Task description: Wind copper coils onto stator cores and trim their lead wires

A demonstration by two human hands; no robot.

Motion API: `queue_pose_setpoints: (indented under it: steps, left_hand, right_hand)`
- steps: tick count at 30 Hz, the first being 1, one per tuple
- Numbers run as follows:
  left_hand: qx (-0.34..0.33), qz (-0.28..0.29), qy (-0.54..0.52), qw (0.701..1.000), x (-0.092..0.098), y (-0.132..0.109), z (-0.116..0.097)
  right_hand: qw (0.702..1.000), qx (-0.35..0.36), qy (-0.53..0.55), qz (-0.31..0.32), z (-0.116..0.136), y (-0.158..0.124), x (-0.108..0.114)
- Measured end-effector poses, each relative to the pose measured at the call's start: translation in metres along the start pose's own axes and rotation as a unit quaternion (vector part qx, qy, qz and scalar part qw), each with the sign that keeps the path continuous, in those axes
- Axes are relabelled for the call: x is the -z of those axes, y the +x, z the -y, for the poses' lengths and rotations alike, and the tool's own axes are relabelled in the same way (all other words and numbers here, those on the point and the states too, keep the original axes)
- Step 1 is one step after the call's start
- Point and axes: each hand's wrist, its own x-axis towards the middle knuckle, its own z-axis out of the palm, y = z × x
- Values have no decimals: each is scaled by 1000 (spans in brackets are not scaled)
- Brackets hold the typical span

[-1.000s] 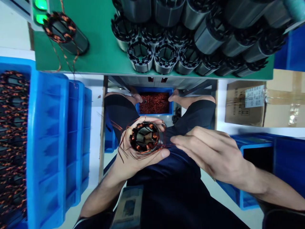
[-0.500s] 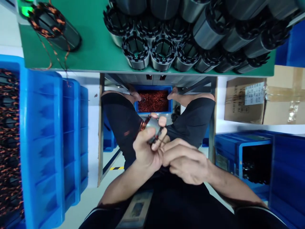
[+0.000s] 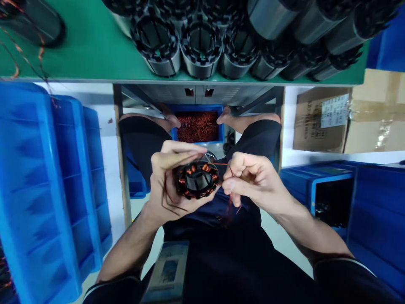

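My left hand (image 3: 166, 181) is wrapped around a wound stator (image 3: 198, 179), a dark metal cylinder with copper coils, its open end facing me over my lap. Loose copper wire ends hang from it across my left palm. My right hand (image 3: 253, 181) is beside the stator on the right, fingers pinched on thin copper wire leads (image 3: 232, 202) that run from the stator and trail down below the hand. Both hands are closed.
A green-topped bench (image 3: 95, 50) carries several unwound stator cores (image 3: 201, 46). Beneath it a small blue bin (image 3: 198, 124) holds copper wire scraps between my knees. Blue crates (image 3: 47, 181) stand left, more blue crates (image 3: 335, 190) right, and a cardboard box (image 3: 344, 116) at upper right.
The stator was turned side-on half a second ago and now faces me end-on again. My right hand moved from under the stator to its right side, pinching the wire leads.
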Motion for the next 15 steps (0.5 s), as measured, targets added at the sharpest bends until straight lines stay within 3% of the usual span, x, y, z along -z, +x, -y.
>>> queue_pose_setpoints:
  steps: [2,3,6,8,10,15]
  left_hand:
    - [-16,27,-39,999,-2,-4,-2]
    - [6,38,-94,995,-3,-5,-2]
    - [146,51,-317,936,-11,-7,-3]
    - [163,51,-386,907,-17,-6,-4]
    - [139,49,-392,908,-20,-4,-3]
    - [115,-4,-282,952,-15,-4,7]
  right_hand:
    - [999,-28,28,6,-2,-1,3]
    - [999,-37,27,3,-3,-2,5]
    - [999,-30,-18,-14,-7,-5,8]
    - [998,-14,-63,-8,-7,-7,10]
    - [994,0,-103,20,-4,-9,12]
    - [972,21,-220,81,10,-15,10]
